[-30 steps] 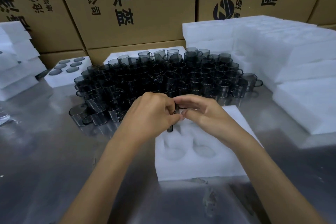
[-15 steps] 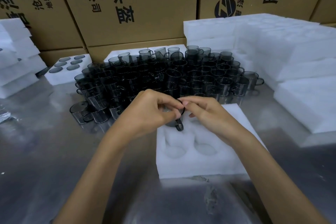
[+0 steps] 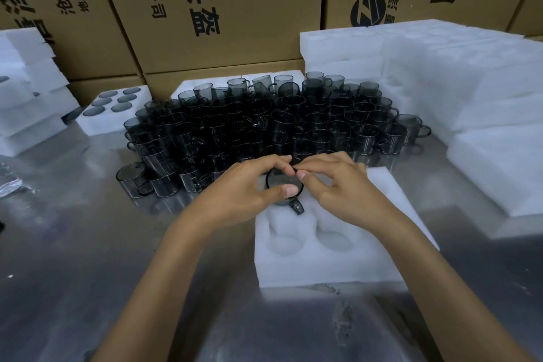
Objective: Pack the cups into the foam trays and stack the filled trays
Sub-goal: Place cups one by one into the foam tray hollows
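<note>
A white foam tray [image 3: 329, 267] with round pockets lies on the steel table in front of me. Over its far left pocket sits a smoky grey glass cup [image 3: 283, 185], upright, its handle [image 3: 297, 206] pointing toward me. My left hand [image 3: 246, 189] curls round the cup's left side, thumb on the near rim. My right hand [image 3: 338, 182] pinches the far rim with thumb and forefinger. Behind the tray stands a dense crowd of the same grey cups [image 3: 264, 126].
A filled foam tray [image 3: 97, 123] sits at the back left, beside a stack of foam trays [image 3: 26, 88] at the left edge. More foam trays [image 3: 440, 73] are piled at the right. Cardboard boxes [image 3: 229, 9] wall off the back.
The cup has turned from tilted on its side to upright and has sunk toward the far left pocket. Both hands stayed on it and moved slightly down.
</note>
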